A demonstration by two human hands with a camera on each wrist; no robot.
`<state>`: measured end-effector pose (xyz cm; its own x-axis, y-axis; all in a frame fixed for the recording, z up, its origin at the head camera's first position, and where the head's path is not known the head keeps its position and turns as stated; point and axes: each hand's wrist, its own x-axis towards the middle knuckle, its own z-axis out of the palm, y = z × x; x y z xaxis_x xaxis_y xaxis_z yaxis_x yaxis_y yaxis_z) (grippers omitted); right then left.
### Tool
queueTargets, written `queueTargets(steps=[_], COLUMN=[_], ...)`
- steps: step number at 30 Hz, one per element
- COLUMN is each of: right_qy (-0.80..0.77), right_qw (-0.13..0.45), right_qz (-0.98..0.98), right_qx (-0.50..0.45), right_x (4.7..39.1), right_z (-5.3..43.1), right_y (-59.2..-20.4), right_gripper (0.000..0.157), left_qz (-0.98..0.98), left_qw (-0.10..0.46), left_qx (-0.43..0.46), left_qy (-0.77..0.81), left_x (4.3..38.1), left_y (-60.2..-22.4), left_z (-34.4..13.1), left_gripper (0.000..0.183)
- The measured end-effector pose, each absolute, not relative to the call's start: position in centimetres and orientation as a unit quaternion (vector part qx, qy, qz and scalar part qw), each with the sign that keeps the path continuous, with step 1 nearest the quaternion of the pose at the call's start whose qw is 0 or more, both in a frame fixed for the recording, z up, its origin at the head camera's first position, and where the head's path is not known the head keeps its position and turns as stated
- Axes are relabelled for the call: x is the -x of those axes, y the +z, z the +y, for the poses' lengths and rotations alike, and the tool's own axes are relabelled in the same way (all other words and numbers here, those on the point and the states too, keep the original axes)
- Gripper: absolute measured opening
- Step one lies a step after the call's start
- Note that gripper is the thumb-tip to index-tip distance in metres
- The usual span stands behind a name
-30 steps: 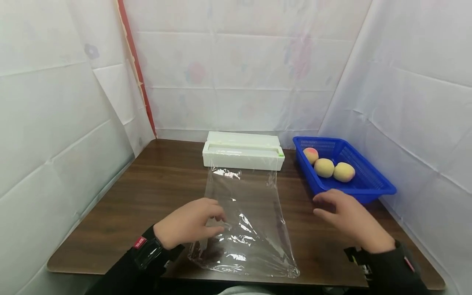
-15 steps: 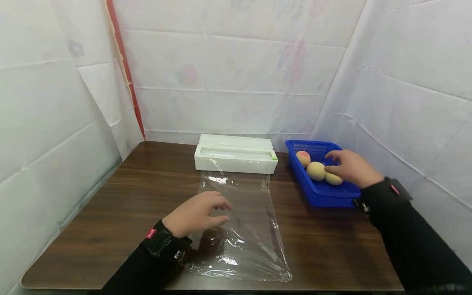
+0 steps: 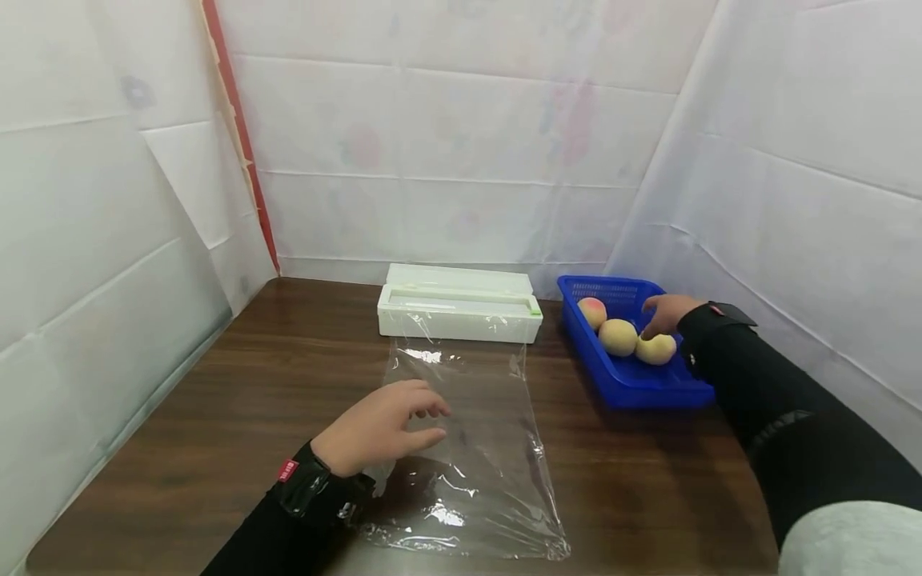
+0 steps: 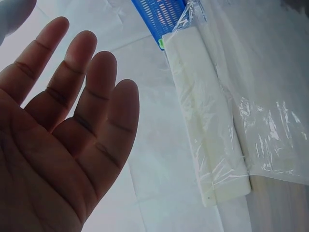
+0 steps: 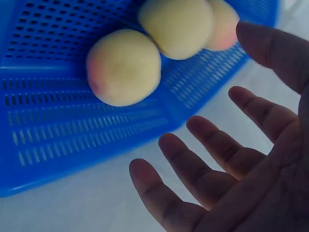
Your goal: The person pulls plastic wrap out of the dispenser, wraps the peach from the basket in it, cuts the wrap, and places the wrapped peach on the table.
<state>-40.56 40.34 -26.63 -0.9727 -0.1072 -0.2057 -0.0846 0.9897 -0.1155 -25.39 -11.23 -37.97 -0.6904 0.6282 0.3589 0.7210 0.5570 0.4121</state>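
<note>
Three peaches sit in a blue plastic basket [image 3: 627, 392]: one reddish peach [image 3: 592, 312], a middle peach [image 3: 617, 338] and a right peach [image 3: 656, 350]. My right hand [image 3: 668, 313] is over the basket, right by the right peach; in the right wrist view its fingers [image 5: 181, 166] are spread and hold nothing. A sheet of clear plastic wrap [image 3: 490, 448] stretches across the table from a white wrap dispenser box [image 3: 461, 322] with its lid raised. Above the wrap's left side hovers my left hand [image 3: 385, 424], fingers relaxed, holding nothing.
The brown wooden table [image 3: 288, 376] ends at a near edge close to the wrap's crumpled end. White sheeting [image 3: 461, 160] encloses the back and both sides. The basket stands near the right sheeting.
My right hand has moved forward from in front of the basket to the right peach inside it. My left hand stays over the wrap. The head view has shifted slightly.
</note>
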Motion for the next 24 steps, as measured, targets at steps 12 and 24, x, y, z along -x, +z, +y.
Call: queueTargets(steps=[12,24], right_qy=[-0.049,0.024], right_qw=[0.18,0.138], right_qz=[0.981,0.99], right_qx=[0.051,0.033], right_x=[41.7,40.4], right_z=[41.0,42.5], right_y=[-30.6,-32.1], right_gripper=[0.086,0.078], left_qz=[-0.866,-0.864], left_qw=[0.074,0.076], left_qx=[0.422,0.425], left_qy=[-0.26,-0.259], left_x=[24.5,23.4], left_y=[-37.7,-37.0], left_z=[-8.1,-7.7], left_gripper=[0.023,0.024])
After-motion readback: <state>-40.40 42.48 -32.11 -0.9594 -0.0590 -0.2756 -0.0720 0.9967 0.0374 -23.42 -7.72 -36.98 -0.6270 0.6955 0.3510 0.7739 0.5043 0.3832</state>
